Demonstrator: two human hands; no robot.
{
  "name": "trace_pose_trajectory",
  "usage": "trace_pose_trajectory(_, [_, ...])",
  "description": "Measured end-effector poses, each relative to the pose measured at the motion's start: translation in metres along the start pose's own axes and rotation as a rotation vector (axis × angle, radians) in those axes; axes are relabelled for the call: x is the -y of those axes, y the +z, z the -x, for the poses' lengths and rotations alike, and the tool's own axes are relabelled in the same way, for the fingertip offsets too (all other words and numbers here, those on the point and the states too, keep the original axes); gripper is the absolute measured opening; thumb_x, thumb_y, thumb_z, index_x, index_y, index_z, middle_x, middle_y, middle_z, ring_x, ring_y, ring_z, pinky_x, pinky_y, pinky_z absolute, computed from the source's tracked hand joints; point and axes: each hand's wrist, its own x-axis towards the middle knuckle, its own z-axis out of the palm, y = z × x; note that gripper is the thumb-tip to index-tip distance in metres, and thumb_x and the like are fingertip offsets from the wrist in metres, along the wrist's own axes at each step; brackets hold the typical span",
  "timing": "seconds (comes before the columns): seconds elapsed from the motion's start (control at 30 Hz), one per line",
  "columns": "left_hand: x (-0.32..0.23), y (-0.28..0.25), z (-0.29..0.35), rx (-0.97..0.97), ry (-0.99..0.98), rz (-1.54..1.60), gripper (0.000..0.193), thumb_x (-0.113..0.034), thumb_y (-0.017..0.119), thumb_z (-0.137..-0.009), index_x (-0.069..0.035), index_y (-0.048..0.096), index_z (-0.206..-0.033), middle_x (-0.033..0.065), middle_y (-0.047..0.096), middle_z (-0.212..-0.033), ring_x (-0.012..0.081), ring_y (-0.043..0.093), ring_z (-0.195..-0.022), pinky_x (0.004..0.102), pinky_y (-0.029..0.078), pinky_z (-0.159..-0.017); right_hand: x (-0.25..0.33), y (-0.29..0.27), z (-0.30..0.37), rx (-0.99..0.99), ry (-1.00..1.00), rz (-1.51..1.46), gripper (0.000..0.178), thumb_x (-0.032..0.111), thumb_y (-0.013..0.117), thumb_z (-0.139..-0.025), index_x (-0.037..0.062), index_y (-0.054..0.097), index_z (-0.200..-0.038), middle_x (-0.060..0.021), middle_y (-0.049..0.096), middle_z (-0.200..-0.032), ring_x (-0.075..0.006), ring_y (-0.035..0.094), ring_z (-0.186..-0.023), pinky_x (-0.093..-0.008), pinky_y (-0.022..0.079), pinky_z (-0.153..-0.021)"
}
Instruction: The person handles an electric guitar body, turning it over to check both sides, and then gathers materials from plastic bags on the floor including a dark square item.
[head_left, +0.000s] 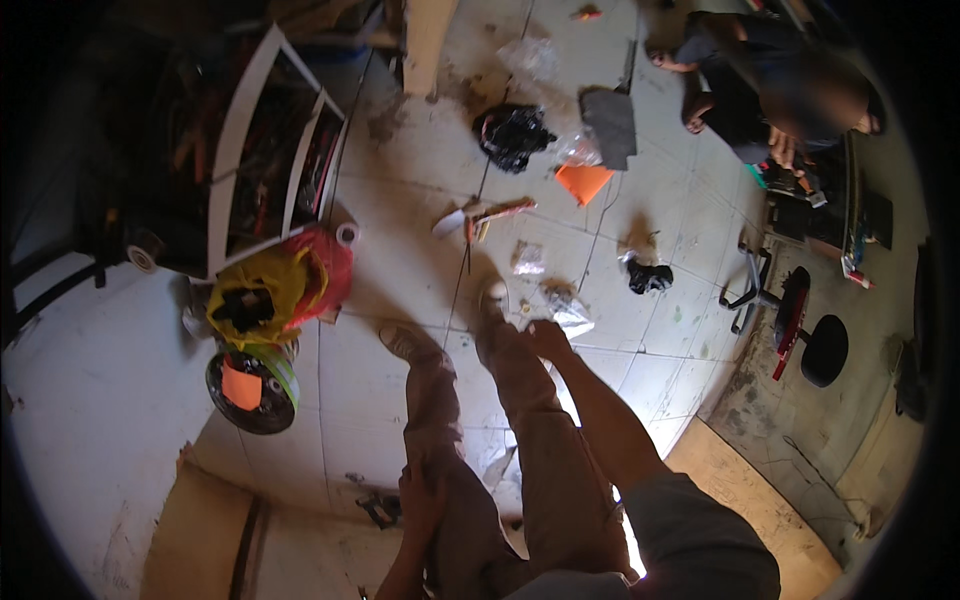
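My left hand [422, 497] lies on my left thigh, its fingers stretched along the brown trouser leg [440, 440]. My right hand [546, 341] is by my right knee with its fingers curled; what they hold, if anything, is hidden. Just beyond the right hand, a clear plastic packet [568, 310] lies on the tiled floor. A smaller clear packet [528, 258] is farther off, past my right shoe [494, 296]. Beyond the shoes, several hand tools [485, 217] lie in a small pile, too small to tell apart.
Ahead lie a black plastic bag [513, 137], a grey sheet [610, 125] and an orange piece [583, 182]. Yellow [235, 285] and red [328, 270] bags stand left by a white-framed rack [235, 150]. An office chair [795, 310] is at right; another person [775, 90] sits far right.
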Motion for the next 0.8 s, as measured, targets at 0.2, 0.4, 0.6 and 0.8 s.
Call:
trace_pose_trajectory(0.2, [-0.014, 0.013, -0.023, -0.065, -0.105, -0.162, 0.061, -0.028, 0.066, -0.084, -0.001, 0.047, -0.136, 0.0258, 0.053, -0.128, 0.0436, 0.050, -0.116, 0.0501, 0.043, -0.099, 0.066, 0.035, -0.158, 0.007, 0.026, -0.038, 0.047, 0.047, 0.064, -0.084, 0.0010, 0.071, -0.092, -0.0221, 0.069, -0.098, -0.0391, 0.067, -0.093, -0.0482, 0.053, -0.084])
trace_pose_trajectory(0.4, [-0.007, 0.005, -0.035, -0.091, -0.155, -0.067, 0.059, -0.025, 0.069, -0.081, -0.001, 0.052, -0.132, 0.0229, 0.055, -0.128, 0.0412, 0.051, -0.117, 0.0483, 0.043, -0.100, 0.070, 0.089, -0.273, 0.000, 0.186, -0.035, 0.055, 0.051, 0.065, -0.083, 0.0011, 0.064, -0.106, -0.0234, 0.067, -0.106, -0.0398, 0.065, -0.103, -0.0493, 0.052, -0.089])
trace_pose_trajectory(0.6, [-0.008, 0.002, -0.041, -0.090, -0.109, 0.017, 0.065, -0.021, 0.073, -0.077, -0.004, 0.050, -0.135, 0.0215, 0.053, -0.131, 0.0403, 0.051, -0.118, 0.0478, 0.042, -0.101, 0.032, 0.126, -0.288, -0.047, 0.141, 0.079, 0.033, 0.030, 0.056, -0.089, -0.0010, 0.066, -0.097, -0.0260, 0.069, -0.094, -0.0432, 0.066, -0.094, -0.0511, 0.053, -0.084])
trace_pose_trajectory(0.8, [-0.015, 0.009, -0.015, -0.176, -0.083, -0.109, 0.069, -0.030, 0.071, -0.080, -0.007, 0.044, -0.140, 0.0234, 0.047, -0.138, 0.0452, 0.045, -0.125, 0.0525, 0.038, -0.104, 0.096, 0.058, -0.132, -0.075, 0.012, -0.308, 0.026, 0.024, 0.055, -0.091, -0.0005, 0.062, -0.094, -0.0227, 0.068, -0.086, -0.0379, 0.068, -0.083, -0.0453, 0.053, -0.072])
